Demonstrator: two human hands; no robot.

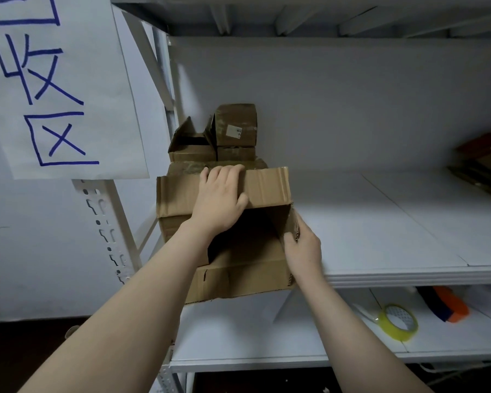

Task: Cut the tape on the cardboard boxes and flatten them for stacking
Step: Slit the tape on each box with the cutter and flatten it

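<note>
At frame centre, my left hand (221, 199) grips the open brown cardboard box (247, 273) by its raised top flap; my right hand (302, 248) pinches its right wall. The box lies on the white shelf board (380, 222). Smaller brown cartons (234, 126) stand stacked just behind it.

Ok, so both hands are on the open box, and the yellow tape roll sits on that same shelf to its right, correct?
Not quite. The left hand and right hand are on the open box, but the yellow tape roll lies on the lower shelf, to the right, not on the upper shelf that bears the box. The head view shows it.
</note>
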